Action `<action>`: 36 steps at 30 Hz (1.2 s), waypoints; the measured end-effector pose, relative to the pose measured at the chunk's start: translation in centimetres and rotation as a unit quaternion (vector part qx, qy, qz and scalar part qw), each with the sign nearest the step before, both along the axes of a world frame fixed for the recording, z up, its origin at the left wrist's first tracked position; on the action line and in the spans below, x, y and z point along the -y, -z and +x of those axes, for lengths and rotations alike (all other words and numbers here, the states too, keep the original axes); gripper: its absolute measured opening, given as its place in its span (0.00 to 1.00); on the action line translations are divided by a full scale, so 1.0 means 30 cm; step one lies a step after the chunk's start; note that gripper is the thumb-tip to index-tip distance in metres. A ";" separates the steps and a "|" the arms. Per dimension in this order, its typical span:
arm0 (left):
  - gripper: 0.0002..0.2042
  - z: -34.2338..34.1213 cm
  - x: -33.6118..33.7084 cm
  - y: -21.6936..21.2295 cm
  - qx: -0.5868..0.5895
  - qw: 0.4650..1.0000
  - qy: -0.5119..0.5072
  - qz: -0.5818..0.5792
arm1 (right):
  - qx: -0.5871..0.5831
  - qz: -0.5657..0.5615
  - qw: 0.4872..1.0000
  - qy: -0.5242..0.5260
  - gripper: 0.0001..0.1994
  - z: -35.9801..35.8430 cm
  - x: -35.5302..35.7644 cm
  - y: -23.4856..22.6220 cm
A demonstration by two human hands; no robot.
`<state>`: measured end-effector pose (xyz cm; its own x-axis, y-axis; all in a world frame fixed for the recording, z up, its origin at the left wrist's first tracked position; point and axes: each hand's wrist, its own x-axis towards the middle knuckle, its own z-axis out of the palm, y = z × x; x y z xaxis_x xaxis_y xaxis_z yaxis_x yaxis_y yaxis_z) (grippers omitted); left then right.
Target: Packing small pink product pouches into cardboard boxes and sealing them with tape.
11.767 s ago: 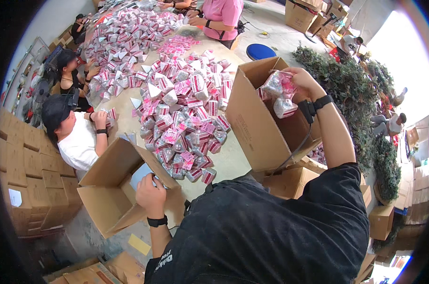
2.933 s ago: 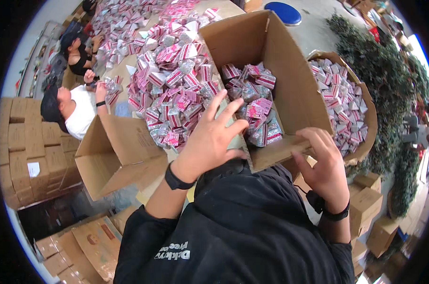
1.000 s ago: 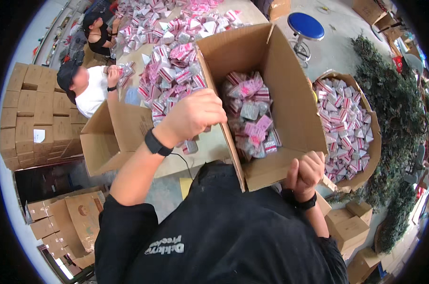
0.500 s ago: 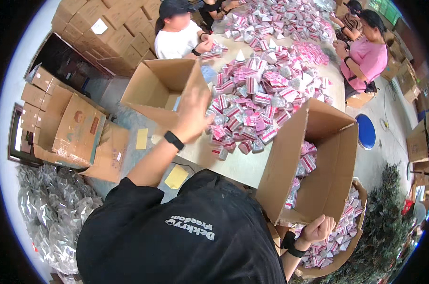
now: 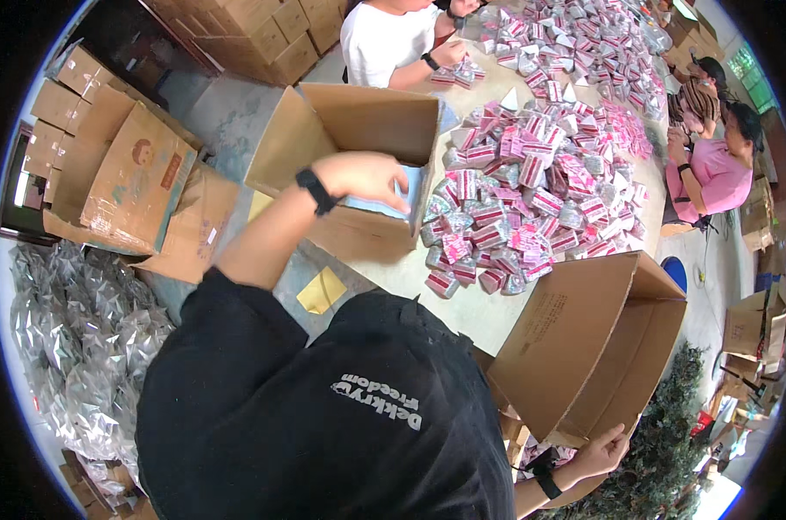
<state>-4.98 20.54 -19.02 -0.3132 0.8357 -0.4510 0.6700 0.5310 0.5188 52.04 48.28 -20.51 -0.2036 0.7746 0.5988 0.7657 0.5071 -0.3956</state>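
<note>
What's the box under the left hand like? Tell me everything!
The box is brown and looks like cardboard, with plain inner walls and an open top. It stands at the edge of the table, left of the packet heap. Something pale blue is inside. The left hand reaches over its near wall; I can't tell if they touch.

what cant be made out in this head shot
In the head view:
Bottom of the right carton: hidden by its side wall.
Pale blue piece: partly covered by the left hand.
Blue stool: mostly behind the right carton.
White-shirted co-worker: upper head cut off by the picture's top edge.
</note>
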 end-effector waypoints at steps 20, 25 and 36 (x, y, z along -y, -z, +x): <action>0.59 -0.277 -0.071 1.037 -0.041 0.910 -0.181 -0.372 | 0.113 -0.061 0.991 0.029 0.19 -0.292 0.617 -0.235; 0.57 -0.373 0.003 0.939 0.046 0.939 -0.207 -0.271 | 0.089 -0.045 0.995 0.000 0.18 -0.412 0.623 -0.250; 0.39 -0.387 0.046 0.696 -0.009 0.956 -0.272 -0.113 | 0.062 -0.036 0.990 -0.122 0.17 -0.581 0.558 -0.240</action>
<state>-16.57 19.17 -39.90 -0.6830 0.4292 -0.5910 0.2701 0.9002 0.3415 34.60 31.55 -13.31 -0.4589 0.7333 0.5017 0.6686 0.6569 -0.3486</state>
